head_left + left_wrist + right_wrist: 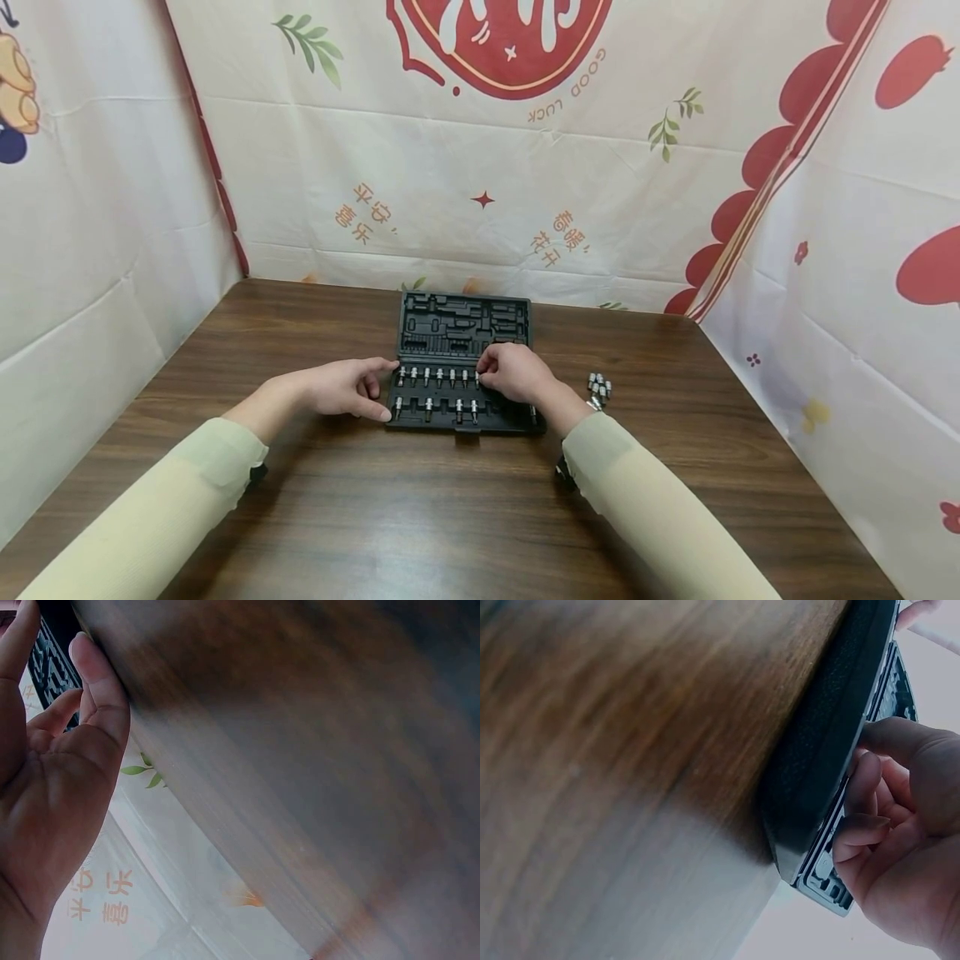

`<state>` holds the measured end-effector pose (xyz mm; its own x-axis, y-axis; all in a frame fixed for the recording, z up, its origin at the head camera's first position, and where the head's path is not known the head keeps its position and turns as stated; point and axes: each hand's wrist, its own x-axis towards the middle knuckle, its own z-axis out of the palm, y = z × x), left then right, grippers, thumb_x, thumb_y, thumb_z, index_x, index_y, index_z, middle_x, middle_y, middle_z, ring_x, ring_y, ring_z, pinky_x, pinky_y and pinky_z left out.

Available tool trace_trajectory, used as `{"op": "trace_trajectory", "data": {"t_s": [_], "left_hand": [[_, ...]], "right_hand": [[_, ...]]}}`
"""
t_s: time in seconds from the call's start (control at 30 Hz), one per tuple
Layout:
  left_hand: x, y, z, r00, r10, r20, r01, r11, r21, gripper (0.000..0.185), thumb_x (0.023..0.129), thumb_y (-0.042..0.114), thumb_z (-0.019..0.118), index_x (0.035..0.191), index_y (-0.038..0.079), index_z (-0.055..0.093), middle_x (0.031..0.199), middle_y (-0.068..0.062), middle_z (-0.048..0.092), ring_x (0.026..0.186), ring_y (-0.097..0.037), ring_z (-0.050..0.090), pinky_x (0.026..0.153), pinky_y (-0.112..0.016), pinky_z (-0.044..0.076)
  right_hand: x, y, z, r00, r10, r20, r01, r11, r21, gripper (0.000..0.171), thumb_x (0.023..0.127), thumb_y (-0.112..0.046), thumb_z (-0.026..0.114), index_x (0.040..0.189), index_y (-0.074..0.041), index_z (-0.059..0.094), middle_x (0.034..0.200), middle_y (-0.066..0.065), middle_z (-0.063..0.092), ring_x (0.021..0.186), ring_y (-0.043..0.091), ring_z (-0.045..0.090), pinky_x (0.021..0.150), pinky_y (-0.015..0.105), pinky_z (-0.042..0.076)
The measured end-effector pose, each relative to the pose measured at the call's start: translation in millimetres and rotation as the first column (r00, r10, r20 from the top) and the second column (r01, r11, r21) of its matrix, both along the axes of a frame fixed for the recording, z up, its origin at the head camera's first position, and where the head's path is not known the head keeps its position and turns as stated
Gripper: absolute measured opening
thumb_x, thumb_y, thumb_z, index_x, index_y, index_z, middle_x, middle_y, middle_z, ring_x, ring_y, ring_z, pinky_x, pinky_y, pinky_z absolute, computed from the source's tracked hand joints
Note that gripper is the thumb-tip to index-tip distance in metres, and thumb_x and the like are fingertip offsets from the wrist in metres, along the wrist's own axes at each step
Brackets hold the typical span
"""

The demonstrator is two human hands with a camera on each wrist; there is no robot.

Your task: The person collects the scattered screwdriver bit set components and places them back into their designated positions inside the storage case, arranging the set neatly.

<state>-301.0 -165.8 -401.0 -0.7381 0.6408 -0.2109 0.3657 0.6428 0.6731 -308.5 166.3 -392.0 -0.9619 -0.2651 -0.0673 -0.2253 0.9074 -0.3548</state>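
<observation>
Pinching one silver bit [477,378], the right hand [519,372] is beside six upper-row bits [439,377] in one black case [442,327] on the table [420,500], and the left hand [339,388], loosely spread, touches the case's left edge.

The right hand [517,375] hid part of the black case [502,423] and most of the bit [477,380] it pinched. The head view's top edge cut the red emblem [517,71]; the tabletop [315,772] (in both wrist views) was blurred.

The black case [450,392] lies open, lid [465,323] toward twelve o'clock; silver pieces [439,377] sit in two rows, the six-o'clock row gappier, with others clustered outside at three.
</observation>
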Motion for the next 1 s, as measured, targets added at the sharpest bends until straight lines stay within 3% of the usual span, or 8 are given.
{"op": "trace_trajectory", "data": {"t_s": [0.17,0.43,1.0], "left_hand": [[0.3,0.0,-0.5,1.000,-0.003,0.001,0.003,1.000,0.004,0.094,0.098,0.036,0.085,0.170,0.003,0.035,0.115,-0.012,0.064,0.093,-0.017,0.063,0.085,-0.035,0.052],[-0.6,-0.8,-0.6,1.000,0.000,-0.005,0.000,1.000,-0.003,0.094,0.098,0.036,0.085,0.170,0.003,0.035,0.116,-0.012,0.064,0.094,-0.017,0.064,0.085,-0.035,0.053],[-0.1,-0.8,0.8,1.000,-0.001,-0.009,0.001,1.000,-0.013,0.094,0.098,0.037,0.085,0.170,0.004,0.035,0.115,-0.011,0.064,0.093,-0.017,0.063,0.085,-0.035,0.052]], "right_hand": [[0.7,3.0,0.0,1.000,0.005,-0.014,-0.006,0.999,-0.036,0.011,0.104,-0.023,0.075,0.113,-0.017,0.078,0.105,0.001,0.075,0.095,0.017,0.067,0.093,0.042,0.057],[7.5,16.7,2.7,1.000,0.011,-0.006,-0.012,0.981,-0.192,0.014,0.105,-0.026,0.074,0.116,-0.018,0.077,0.106,0.001,0.075,0.093,0.017,0.067,0.086,0.040,0.056],[26.9,63.9,5.8,1.000,-0.019,-0.017,0.013,0.960,-0.281,0.013,0.106,-0.027,0.074,0.114,-0.017,0.077,0.103,0.003,0.073,0.088,0.018,0.065,0.076,0.036,0.054]]}}
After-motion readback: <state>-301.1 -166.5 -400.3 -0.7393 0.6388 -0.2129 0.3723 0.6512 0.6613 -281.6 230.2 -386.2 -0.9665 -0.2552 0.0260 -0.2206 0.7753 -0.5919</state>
